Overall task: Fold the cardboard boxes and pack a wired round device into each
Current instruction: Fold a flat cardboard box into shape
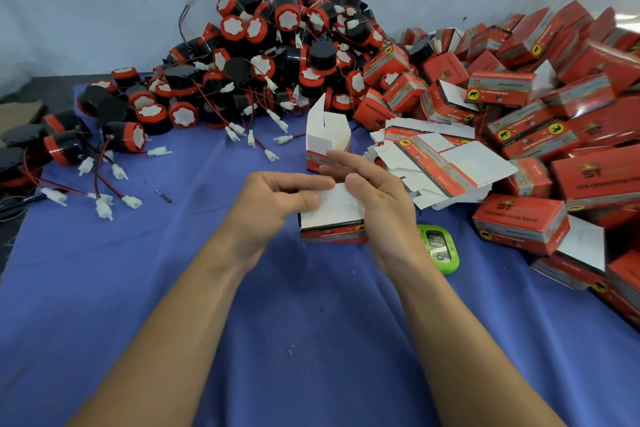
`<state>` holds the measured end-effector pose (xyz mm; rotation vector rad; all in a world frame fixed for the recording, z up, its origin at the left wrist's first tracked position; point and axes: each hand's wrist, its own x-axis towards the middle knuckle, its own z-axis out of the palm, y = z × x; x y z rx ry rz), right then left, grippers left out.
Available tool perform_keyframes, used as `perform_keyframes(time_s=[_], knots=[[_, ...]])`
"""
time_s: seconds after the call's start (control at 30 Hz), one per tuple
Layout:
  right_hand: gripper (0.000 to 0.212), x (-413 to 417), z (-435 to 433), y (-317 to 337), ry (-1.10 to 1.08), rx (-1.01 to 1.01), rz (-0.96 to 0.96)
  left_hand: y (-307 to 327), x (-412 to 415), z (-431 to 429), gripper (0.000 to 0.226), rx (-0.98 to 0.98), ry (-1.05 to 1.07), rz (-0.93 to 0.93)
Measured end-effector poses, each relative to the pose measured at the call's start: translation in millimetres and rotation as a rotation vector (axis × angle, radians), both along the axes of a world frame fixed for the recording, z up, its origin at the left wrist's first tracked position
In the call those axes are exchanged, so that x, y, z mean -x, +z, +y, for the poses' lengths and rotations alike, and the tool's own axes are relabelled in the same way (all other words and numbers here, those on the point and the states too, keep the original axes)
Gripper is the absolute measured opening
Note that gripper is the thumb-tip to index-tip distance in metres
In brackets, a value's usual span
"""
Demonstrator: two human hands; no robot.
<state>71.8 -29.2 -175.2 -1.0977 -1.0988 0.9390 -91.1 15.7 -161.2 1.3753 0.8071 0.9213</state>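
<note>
Both hands fold the white flaps of a red cardboard box point(333, 222) on the blue-covered table point(173, 288).

The box stands at the table's middle, between the hands. The left hand point(273, 204) pinches a white top flap with thumb and curled fingers, while the right hand point(377, 199) has loosely straight fingers and its thumb resting on the flap's far edge. Just behind stands a second box point(327, 139), upright with its flaps open. Flat box blanks point(446, 166) lie stacked to the right, and beyond them is a heap of folded boxes point(554, 97). The wired round devices point(270, 55) – black and red, with white plugs – are piled at the back left. A green timer point(441, 251) lies just beside the right wrist.
</note>
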Motion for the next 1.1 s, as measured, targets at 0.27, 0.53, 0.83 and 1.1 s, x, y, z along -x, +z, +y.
perform_keyframes(time_s=[0.27, 0.53, 0.83, 1.1], knots=[[0.035, -1, -5, 4, -0.003, 0.205, -0.367, -6, 4, 6, 0.045, -0.081, 0.060, -0.109], [0.044, 8, -7, 5, -0.003, 0.024, -0.414, -3, 8, 12, 0.024, 0.028, 0.287, -0.177], [0.058, 34, 0, -21, -0.181, -0.073, -0.885, -17, 16, 18, 0.059, -0.047, 0.313, -0.030], [0.039, 36, 0, -24, -0.237, 0.039, -0.654, -32, 43, 30, 0.080, -0.184, 0.286, 0.305]])
